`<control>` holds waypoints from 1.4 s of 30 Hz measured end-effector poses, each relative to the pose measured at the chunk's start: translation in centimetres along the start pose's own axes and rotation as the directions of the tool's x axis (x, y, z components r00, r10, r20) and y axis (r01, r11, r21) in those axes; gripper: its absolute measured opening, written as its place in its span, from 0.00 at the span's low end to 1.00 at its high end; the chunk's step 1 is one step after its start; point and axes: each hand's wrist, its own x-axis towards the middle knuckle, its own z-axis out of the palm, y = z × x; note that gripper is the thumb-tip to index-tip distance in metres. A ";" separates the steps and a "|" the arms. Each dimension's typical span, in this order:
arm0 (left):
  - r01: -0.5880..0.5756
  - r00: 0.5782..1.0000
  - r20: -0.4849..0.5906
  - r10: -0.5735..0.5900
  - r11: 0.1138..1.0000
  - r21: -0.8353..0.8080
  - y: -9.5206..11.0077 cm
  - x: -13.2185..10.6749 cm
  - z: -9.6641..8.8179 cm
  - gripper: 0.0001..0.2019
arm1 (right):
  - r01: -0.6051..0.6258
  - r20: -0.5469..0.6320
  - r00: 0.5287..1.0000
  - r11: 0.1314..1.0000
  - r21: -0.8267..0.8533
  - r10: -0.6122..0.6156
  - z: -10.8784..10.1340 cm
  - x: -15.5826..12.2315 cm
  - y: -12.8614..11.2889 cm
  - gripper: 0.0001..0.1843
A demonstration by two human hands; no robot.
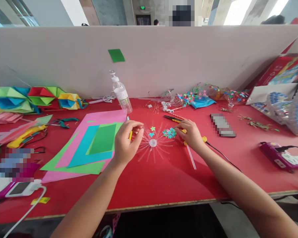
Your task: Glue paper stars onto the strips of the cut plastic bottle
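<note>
My left hand [127, 140] hovers left of a burst of clear plastic strips, thumb and index finger drawn together; whatever they pinch is too small to make out. Round the strips' hub sits a clear disc [153, 142]. Just beyond it lie a green star [152, 128] and a blue star [151, 134]. My right hand [190, 132] has its fingers closed at the right side of a pile of small blue and green stars [169, 133]; any piece in them is hidden. Partly under that hand is a yellow glue gun [204, 139] with a clear glue stick [191, 158].
Coloured paper sheets [101, 138] lie on the left, with a plastic bottle [121, 94] behind. A utility knife [172, 118] rests beyond the stars. Further right are a phone [222, 125] and a purple power strip [280, 157]. A white partition [144, 59] closes the back.
</note>
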 end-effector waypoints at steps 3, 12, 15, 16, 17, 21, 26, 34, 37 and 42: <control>-0.061 0.989 0.139 0.058 0.998 0.016 1.5 0.3 0.6 0.05 | 0.002 0.032 0.999 0.984 0.177 -0.008 -0.9 -0.2 -1.6 0.13; -0.233 0.902 0.398 0.166 0.964 0.126 3.8 0.1 3.0 0.03 | 0.143 -0.026 0.989 0.891 0.431 -0.146 -1.2 -1.8 -5.2 0.10; -0.265 0.908 0.370 0.198 0.954 0.139 3.7 -0.5 3.2 0.02 | 0.219 -0.029 0.974 0.904 0.367 -0.224 -1.2 -1.9 -4.9 0.09; -0.272 0.913 0.353 0.206 0.950 0.151 3.6 -0.7 3.3 0.02 | 0.246 -0.024 0.967 0.909 0.337 -0.253 -1.3 -1.9 -4.9 0.09; -0.274 0.917 0.340 0.209 0.949 0.157 3.7 -0.9 3.3 0.03 | 0.270 -0.017 0.960 0.911 0.313 -0.279 -1.3 -1.9 -4.8 0.09; -0.262 0.931 0.288 0.225 0.960 0.096 3.7 -1.7 3.2 0.05 | 0.280 -0.003 0.953 0.881 0.382 -0.302 -1.7 -1.8 -4.7 0.07; -0.226 0.936 0.259 0.239 0.971 -0.079 3.7 -2.1 2.8 0.04 | 0.097 0.153 0.953 0.744 0.661 -0.260 -2.2 -1.5 -4.6 0.09; -0.112 0.975 0.170 0.145 0.976 -0.188 3.0 -2.2 2.1 0.05 | 0.011 0.378 0.920 0.957 -0.291 0.105 -4.9 -0.6 -1.6 0.14; -0.085 0.987 0.121 0.104 0.986 -0.146 2.9 -2.4 2.1 0.05 | -0.045 0.396 0.882 0.880 -0.473 0.257 -5.8 -1.2 0.9 0.18; -0.086 0.990 0.102 0.096 0.992 -0.096 3.1 -2.6 2.3 0.05 | -0.041 0.455 0.823 0.834 -0.551 0.341 -4.2 -3.3 1.9 0.17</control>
